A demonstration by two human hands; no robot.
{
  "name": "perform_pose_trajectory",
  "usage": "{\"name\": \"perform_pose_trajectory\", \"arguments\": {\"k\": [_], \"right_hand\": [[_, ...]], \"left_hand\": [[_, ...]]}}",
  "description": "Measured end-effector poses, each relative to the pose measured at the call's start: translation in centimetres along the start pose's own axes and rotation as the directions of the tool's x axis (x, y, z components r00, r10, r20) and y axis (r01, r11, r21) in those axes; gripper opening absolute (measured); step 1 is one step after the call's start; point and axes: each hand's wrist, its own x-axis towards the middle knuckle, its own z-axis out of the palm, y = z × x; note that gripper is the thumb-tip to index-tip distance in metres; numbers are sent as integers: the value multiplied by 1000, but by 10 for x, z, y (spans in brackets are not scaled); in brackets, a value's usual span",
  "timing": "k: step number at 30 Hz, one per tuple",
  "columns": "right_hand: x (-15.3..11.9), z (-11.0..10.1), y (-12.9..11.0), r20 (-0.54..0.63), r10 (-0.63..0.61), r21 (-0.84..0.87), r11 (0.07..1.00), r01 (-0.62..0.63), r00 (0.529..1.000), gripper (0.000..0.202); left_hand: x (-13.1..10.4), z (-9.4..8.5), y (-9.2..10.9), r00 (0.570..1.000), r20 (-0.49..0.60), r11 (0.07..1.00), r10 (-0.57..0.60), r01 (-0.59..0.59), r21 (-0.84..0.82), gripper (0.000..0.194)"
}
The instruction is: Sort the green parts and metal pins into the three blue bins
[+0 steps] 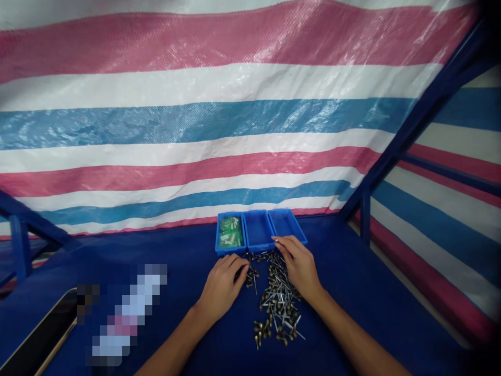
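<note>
My right hand (300, 263) is closed in a pinch by the front rim of the middle blue bin (258, 228). A tiny pale, shiny piece (275, 238) shows at its fingertips, too small to name. My left hand (221, 284) rests low over the table, its fingers curled towards the thumb beside some loose brass-coloured pieces (251, 274). Whatever may be between those fingers is hidden. Between and below my hands spreads a heap of small metal parts (279, 292), with silvery pin-like shafts and brass-coloured pieces mixed together.
The left blue bin (216, 243) contains green-and-white packets (230, 232). A third blue bin (289, 223) stands at the right of the row. On the dark blue table (176, 313) lie a phone-like dark slab (43, 334) and a blurred-out object (129, 313). Striped sheeting (195, 120) hangs behind.
</note>
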Motion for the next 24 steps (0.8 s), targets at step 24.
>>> {"name": "perform_pose_trajectory", "arguments": {"k": [24], "right_hand": [[-1, -1, 6, -183, 258, 43, 966, -254, 949, 22]], "left_hand": [[-1, 1, -2, 1000, -6, 1000, -6, 6, 10, 18]]}}
